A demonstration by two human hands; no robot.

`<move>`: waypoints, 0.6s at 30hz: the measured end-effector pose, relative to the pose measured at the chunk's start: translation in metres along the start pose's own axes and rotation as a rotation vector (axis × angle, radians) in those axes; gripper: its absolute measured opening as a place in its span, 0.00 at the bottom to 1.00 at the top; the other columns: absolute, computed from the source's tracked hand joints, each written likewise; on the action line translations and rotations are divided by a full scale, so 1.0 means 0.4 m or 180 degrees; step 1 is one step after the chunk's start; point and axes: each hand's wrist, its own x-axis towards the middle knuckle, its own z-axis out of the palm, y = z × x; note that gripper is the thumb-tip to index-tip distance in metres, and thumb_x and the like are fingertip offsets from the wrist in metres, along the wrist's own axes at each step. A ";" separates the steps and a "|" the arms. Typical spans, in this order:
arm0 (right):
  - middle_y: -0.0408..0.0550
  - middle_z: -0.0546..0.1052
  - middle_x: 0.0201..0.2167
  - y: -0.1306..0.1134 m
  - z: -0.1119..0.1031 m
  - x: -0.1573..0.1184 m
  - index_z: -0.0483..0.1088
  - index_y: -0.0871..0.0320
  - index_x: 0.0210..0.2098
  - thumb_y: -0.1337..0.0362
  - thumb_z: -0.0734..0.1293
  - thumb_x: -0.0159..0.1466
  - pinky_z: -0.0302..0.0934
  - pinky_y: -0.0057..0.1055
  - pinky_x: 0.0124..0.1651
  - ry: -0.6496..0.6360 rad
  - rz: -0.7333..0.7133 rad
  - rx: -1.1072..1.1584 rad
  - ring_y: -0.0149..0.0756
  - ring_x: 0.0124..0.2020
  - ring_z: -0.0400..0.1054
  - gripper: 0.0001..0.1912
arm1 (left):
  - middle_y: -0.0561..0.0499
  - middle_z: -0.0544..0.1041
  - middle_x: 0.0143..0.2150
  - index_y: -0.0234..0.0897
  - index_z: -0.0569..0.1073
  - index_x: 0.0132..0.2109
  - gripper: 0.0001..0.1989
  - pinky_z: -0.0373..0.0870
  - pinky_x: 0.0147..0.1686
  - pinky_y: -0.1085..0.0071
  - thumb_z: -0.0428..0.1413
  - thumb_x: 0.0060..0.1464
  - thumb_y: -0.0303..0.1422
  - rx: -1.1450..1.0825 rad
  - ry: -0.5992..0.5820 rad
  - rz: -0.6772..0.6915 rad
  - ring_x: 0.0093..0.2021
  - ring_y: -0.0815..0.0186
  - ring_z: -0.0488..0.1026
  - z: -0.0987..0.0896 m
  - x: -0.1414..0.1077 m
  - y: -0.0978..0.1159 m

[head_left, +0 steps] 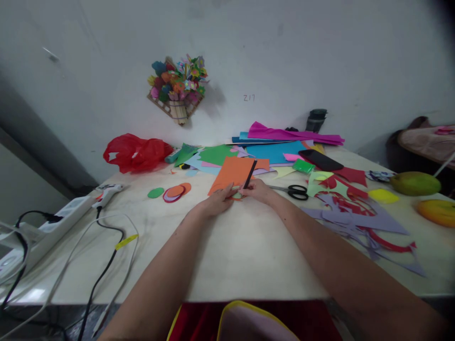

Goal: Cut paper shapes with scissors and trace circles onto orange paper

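Note:
In the head view my right hand (256, 190) is closed round a dark pencil (250, 173), which stands tilted with its upper end leaning right and its tip hidden by my fingers. My left hand (221, 199) lies palm down, fingers stretched out, pressing on the near edge of an orange paper sheet (234, 169). Between the two hands shows a small light green paper piece (237, 194), partly covered by fingers. Just right of my right hand lie black-handled scissors (297, 191). Left of my hands are cut paper circles: a green circle (155, 192) and overlapping orange circles (175, 191).
Paper scraps (350, 215) and two mango-like fruits (415, 183) lie at right, near a black phone (321, 160). Coloured sheets (275, 151) and a red plastic bag (138, 152) line the back. A glue gun (108, 194), power strip (64, 218) and cables are at left.

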 end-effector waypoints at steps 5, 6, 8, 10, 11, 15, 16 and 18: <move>0.45 0.75 0.25 -0.003 -0.002 -0.001 0.71 0.61 0.23 0.63 0.67 0.48 0.62 0.31 0.37 0.0013 0.0012 0.0063 0.33 0.30 0.68 0.07 | 0.50 0.63 0.59 0.43 0.43 0.65 0.38 0.48 0.59 0.57 0.51 0.50 0.32 0.0019 0.0019 0.0015 0.61 0.59 0.54 0.002 0.001 -0.002; 0.45 0.75 0.25 -0.002 -0.002 -0.001 0.71 0.61 0.22 0.63 0.67 0.48 0.62 0.31 0.37 0.0005 0.0027 0.0122 0.33 0.30 0.68 0.07 | 0.50 0.63 0.59 0.43 0.43 0.65 0.38 0.48 0.59 0.57 0.51 0.50 0.32 0.0036 0.0022 0.0006 0.61 0.59 0.54 0.003 0.002 -0.002; 0.45 0.74 0.24 -0.003 -0.003 -0.001 0.71 0.61 0.22 0.62 0.68 0.47 0.62 0.31 0.36 0.0037 0.0076 0.0249 0.33 0.29 0.68 0.07 | 0.49 0.63 0.59 0.43 0.44 0.65 0.38 0.48 0.59 0.57 0.51 0.50 0.32 0.0091 0.0019 -0.0029 0.61 0.59 0.54 0.005 0.002 -0.001; 0.45 0.74 0.23 -0.007 -0.005 -0.002 0.71 0.61 0.22 0.62 0.68 0.47 0.62 0.31 0.35 0.0146 0.0103 0.0316 0.33 0.27 0.67 0.08 | 0.49 0.64 0.59 0.43 0.44 0.65 0.38 0.48 0.59 0.57 0.50 0.50 0.31 0.0146 0.0021 -0.0067 0.61 0.59 0.55 0.006 0.003 -0.001; 0.45 0.74 0.22 -0.010 -0.005 -0.002 0.71 0.61 0.22 0.61 0.68 0.46 0.62 0.31 0.36 0.0232 0.0088 0.0336 0.33 0.27 0.67 0.08 | 0.49 0.64 0.59 0.43 0.44 0.65 0.37 0.48 0.59 0.58 0.50 0.50 0.31 0.0161 0.0027 -0.0077 0.61 0.59 0.55 0.007 0.004 -0.001; 0.46 0.76 0.25 -0.024 0.003 -0.001 0.72 0.62 0.25 0.60 0.69 0.47 0.62 0.33 0.39 0.0380 -0.0076 0.0535 0.34 0.30 0.69 0.10 | 0.47 0.64 0.59 0.42 0.43 0.65 0.38 0.50 0.58 0.58 0.51 0.50 0.31 0.0109 0.0068 -0.0006 0.60 0.59 0.57 0.012 0.007 -0.008; 0.46 0.76 0.26 -0.024 0.008 0.000 0.73 0.62 0.25 0.59 0.69 0.47 0.62 0.33 0.39 0.0363 -0.0067 0.0598 0.34 0.31 0.69 0.11 | 0.47 0.64 0.58 0.42 0.42 0.65 0.38 0.51 0.58 0.58 0.51 0.50 0.31 0.0068 0.0081 0.0053 0.60 0.60 0.58 0.013 0.009 -0.011; 0.47 0.76 0.26 -0.020 0.020 0.004 0.73 0.62 0.26 0.58 0.69 0.47 0.63 0.34 0.39 0.0316 0.0071 0.0647 0.35 0.30 0.69 0.13 | 0.48 0.66 0.58 0.43 0.41 0.65 0.39 0.53 0.57 0.57 0.51 0.50 0.31 -0.0052 0.0135 0.0230 0.59 0.61 0.59 0.015 0.011 -0.016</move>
